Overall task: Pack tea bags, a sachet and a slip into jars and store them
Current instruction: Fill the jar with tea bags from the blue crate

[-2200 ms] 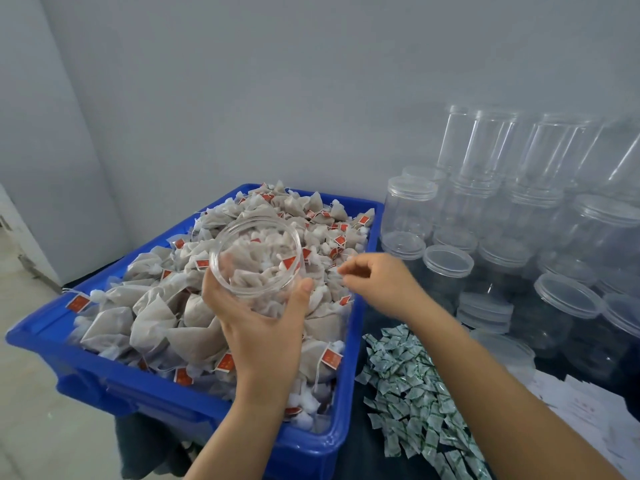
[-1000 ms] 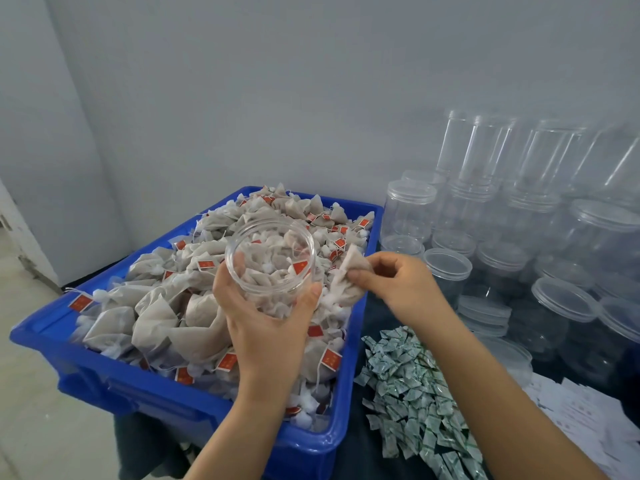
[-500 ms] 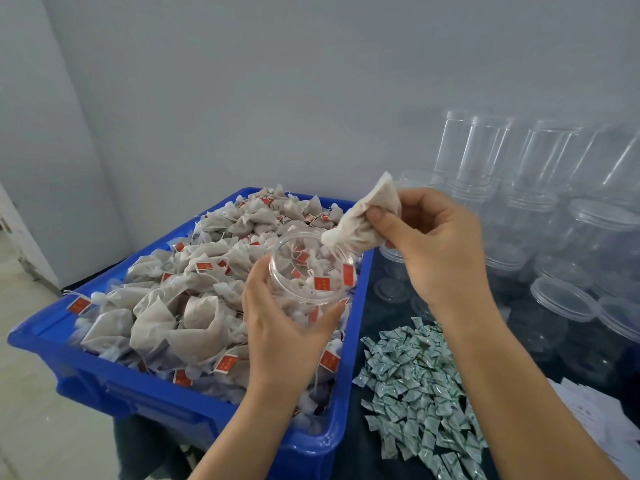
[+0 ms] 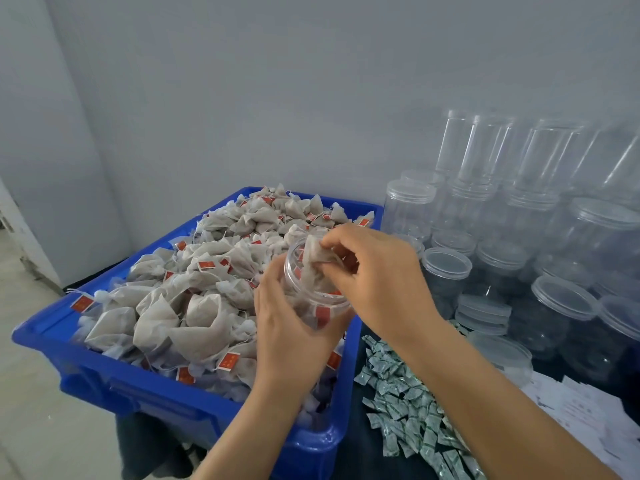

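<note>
Jar (image 4: 317, 299) gripped by left hand (image 4: 287, 327); right hand (image 4: 377, 275) fingers pinch tea bag (image 4: 317, 252) at its rim.

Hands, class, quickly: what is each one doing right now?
Left hand: grips the clear jar from below.
Right hand: pinches a tea bag at the jar's mouth.

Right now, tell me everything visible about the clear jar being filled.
The jar is clear plastic, round, lidless, with a ribbed neck. It is tilted, mouth toward the camera, held above the blue crate. The left hand grips it from below; the right hand pinches a tea bag at its mouth. Inside show pale tea bags with red tags.
</note>
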A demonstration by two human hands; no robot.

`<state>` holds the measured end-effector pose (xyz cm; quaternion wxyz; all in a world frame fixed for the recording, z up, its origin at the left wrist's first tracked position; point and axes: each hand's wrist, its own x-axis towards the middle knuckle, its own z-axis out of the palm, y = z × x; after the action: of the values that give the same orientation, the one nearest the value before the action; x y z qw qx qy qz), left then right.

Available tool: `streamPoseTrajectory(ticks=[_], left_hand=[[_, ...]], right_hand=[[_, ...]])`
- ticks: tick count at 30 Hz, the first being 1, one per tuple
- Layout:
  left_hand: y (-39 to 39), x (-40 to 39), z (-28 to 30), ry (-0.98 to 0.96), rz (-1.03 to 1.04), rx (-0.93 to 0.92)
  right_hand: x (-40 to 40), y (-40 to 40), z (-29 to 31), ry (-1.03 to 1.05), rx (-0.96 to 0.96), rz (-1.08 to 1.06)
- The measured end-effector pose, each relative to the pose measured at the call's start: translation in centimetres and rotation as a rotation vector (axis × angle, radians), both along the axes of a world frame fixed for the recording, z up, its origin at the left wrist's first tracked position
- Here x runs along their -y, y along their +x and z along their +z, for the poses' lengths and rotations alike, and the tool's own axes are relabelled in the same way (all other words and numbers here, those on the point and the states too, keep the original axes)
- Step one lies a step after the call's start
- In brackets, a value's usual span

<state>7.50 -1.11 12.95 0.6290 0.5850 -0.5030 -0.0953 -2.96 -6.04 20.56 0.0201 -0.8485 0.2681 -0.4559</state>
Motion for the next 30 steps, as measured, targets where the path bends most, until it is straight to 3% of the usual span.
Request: streamPoseTrajectory(ticks=[13,19,30], left_hand=[[0.0,0.5,-0.7,-0.004,0.046,0.101],[0.0,0.7,-0.9,-0.008,0.047,0.120],[0.0,0.6,-1.2,0.008,-0.017,0.125]], right_hand=[[1.0,0.1,2.2,0.163,-0.556,-0.133],[0.6,0.2,2.9,0.364,-0.647,-0.051],[0.8,0.9,4.9,0.494,-1.169,-0.025]])
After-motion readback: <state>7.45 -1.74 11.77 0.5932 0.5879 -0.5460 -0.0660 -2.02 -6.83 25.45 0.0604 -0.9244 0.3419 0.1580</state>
